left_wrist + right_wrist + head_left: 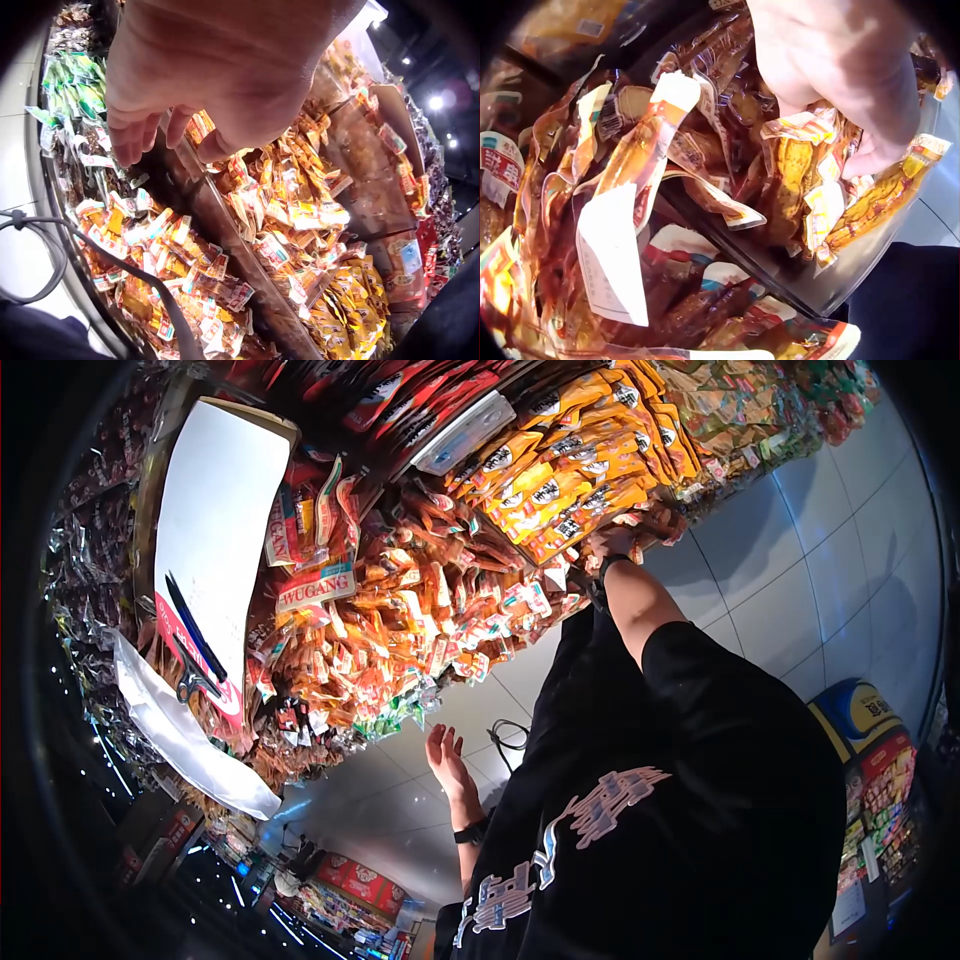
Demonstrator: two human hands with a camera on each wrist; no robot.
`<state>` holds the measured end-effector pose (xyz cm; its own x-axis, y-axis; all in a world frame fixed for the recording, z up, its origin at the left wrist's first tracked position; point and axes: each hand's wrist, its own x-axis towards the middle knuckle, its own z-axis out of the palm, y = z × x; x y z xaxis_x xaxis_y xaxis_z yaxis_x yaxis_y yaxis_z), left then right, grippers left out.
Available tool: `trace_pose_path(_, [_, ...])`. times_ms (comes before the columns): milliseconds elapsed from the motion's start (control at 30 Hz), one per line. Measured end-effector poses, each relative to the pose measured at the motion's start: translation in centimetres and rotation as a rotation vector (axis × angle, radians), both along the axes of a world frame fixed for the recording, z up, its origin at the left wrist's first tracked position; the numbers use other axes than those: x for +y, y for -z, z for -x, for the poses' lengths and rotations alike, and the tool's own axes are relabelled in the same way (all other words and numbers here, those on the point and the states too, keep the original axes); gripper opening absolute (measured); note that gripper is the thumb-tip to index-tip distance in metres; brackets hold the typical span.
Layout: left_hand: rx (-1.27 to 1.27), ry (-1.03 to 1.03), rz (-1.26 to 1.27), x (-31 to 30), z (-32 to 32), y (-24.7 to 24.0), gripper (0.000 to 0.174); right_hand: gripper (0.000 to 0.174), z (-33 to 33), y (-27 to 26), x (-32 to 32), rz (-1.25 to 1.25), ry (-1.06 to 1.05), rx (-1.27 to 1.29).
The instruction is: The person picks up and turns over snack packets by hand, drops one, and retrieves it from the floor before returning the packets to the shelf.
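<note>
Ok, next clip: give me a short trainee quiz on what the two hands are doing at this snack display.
1. True or false: the left hand holds a packet.
2. The right hand grips: A a bottle, B orange snack packets, C a pen.
3. Fill in: the person's shirt is ___.
Key: 1 false, it is open and holds nothing; 2 B; 3 black.

Orange-yellow snack packets (810, 187), black shirt (700, 780)
</note>
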<state>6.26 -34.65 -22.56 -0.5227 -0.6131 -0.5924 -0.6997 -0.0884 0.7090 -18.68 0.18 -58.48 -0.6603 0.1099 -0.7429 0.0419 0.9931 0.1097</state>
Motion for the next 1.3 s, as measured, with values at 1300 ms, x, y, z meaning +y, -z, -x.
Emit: trace_pose_path(1300, [0.242, 0.244, -0.322, 2.5, 6.7, 2.1, 0.022, 0.035, -4.2, -19.7, 14.4, 1.029, 1.247, -0.153])
